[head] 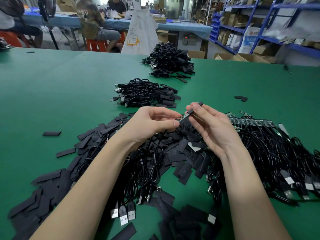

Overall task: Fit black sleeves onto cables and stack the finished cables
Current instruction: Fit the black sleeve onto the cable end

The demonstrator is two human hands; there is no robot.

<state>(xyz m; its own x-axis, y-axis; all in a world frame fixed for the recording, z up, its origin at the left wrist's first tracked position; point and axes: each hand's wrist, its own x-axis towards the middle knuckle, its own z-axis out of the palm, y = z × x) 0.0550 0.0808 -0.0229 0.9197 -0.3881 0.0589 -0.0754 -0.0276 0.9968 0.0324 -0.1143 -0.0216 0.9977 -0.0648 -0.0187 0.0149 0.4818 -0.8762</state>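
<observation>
Head view: left hand (152, 123) fingers pinch cable end (181, 119), right hand (210, 129) fingers pinch black sleeve (195, 108) at its tip, above loose sleeves (90, 137) on green worktop (52, 94). 2 finished stacks (147, 93) behind.

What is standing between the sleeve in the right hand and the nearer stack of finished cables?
Nothing visible. The right hand pinches the sleeve at the cable end held by the left hand. The nearer stack lies just beyond them, with only bare green table before it.
</observation>
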